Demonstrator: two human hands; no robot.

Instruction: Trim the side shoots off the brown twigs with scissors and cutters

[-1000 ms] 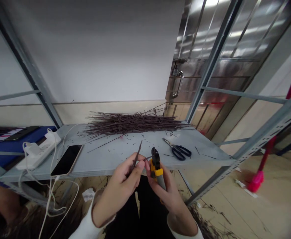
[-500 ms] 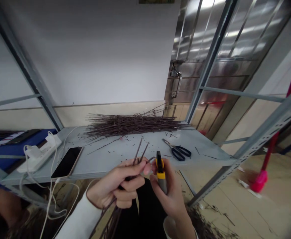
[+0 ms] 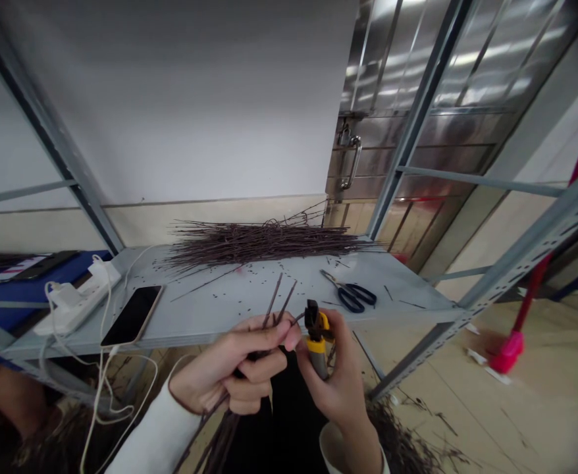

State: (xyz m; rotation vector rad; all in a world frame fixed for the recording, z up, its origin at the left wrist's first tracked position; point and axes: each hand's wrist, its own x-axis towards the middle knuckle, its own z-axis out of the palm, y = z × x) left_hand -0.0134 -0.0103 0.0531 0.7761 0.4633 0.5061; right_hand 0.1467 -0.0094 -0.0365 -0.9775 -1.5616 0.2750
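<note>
1. Twigs (image 3: 230,431) are thin and dark, and in our head view we find them in two places: one small bundle is in our left hand (image 3: 234,362), and one long pile (image 3: 264,243) lies across the back of a grey steel shelf (image 3: 289,309).
2. Our left hand is closed around the bundle. Its upper ends stand out above the hand, and its lower ends hang down below it.
3. Our right hand (image 3: 331,375) is closed on the handles of yellow cutters (image 3: 317,345), and the dark head of this tool points upward. One thin twig goes from the bundle to that head, but we cannot tell if the jaws bite it. The two hands are almost touching.
4. Small dark clippings (image 3: 249,289) are scattered on the shelf. Scissors (image 3: 353,297) with black handles lie on it, beyond our right hand.
5. On the left part of the shelf we see a phone (image 3: 131,316) lying with its black screen up, just beside a white power strip (image 3: 76,306). White cables (image 3: 102,395) hang down from there over the shelf edge.
6. Behind the shelf stands a steel door (image 3: 417,131) with a handle (image 3: 351,162). More twig pieces (image 3: 402,447) lie on the floor, below our right arm.
</note>
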